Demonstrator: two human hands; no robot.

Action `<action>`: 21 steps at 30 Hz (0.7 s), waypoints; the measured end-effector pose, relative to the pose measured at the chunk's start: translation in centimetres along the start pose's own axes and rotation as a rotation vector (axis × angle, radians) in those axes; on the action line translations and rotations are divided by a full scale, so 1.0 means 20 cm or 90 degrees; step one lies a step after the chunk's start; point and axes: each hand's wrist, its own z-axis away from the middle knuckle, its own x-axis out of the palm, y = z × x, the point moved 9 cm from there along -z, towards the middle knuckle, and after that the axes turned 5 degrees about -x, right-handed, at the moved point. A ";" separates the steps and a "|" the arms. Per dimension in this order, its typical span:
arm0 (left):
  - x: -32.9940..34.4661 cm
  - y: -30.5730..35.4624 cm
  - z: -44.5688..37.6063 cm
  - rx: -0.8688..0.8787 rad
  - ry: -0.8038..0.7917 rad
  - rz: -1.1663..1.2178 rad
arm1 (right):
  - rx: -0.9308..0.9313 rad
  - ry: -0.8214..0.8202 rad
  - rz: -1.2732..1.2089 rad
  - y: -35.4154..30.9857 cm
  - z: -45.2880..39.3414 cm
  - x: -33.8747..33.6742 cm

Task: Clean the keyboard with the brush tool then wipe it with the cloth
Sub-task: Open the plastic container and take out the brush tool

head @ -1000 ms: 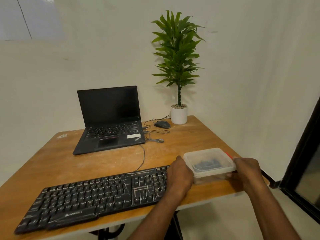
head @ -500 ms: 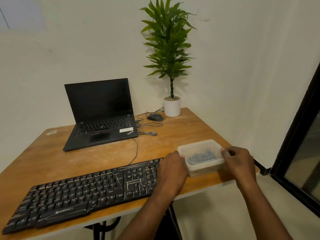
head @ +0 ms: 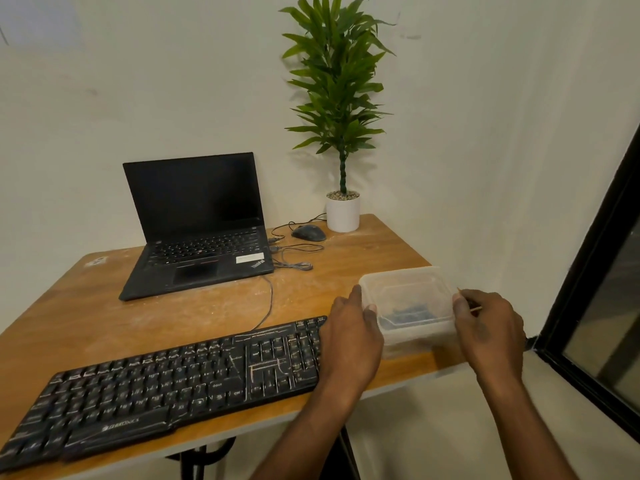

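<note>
The person is gripping a lidded translucent plastic container (head: 407,306) from 2 sides, and every place below is taken from that container. The left hand (head: 353,336) is clasping its left wall, thumb lying along the near left corner and fingers (head: 356,293) reaching up the far side of that wall. The right hand (head: 488,327) is pressing against its right wall with fingers curled; a thin stick-like thing (head: 467,299) is poking out from that hand, too small to identify. Inside the container a dark mass is lying low at the near side; whether it is the brush tool or the cloth, I cannot tell through the cloudy plastic.

The keyboard (head: 166,386), the thing to be cleaned, is lying to the left of the container and nearly touching it, its long axis running away leftward and toward the person along the desk's (head: 104,323) front edge. The left hand is the nearer one to it, and is hanging partly over its right end.

Judging from this, the lid has to come off first. Open room is lying behind the container, toward the laptop (head: 197,233) and mouse (head: 308,233); to the right the desk edge is close, just past the right hand, so the container could be nudged off that side.
</note>
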 end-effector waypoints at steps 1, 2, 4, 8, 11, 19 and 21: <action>-0.02 0.00 -0.01 0.000 0.005 0.008 | -0.006 0.007 -0.008 -0.03 0.00 -0.02; -0.04 0.01 -0.02 0.000 0.008 0.029 | -0.016 0.011 -0.018 -0.06 -0.02 -0.03; -0.08 0.01 -0.08 -0.012 0.006 0.091 | -0.030 -0.002 -0.043 -0.13 -0.07 -0.03; -0.09 -0.06 -0.36 -0.061 0.006 0.122 | -0.040 -0.086 -0.011 -0.24 -0.25 0.12; -0.03 -0.12 -0.56 -0.093 -0.025 0.055 | -0.031 -0.178 0.033 -0.23 -0.42 0.34; 0.19 -0.32 -0.81 -0.182 -0.099 -0.096 | -0.006 -0.364 0.220 -0.09 -0.57 0.76; 0.24 -0.37 -0.84 -0.193 -0.113 -0.122 | -0.011 -0.395 0.262 -0.07 -0.57 0.81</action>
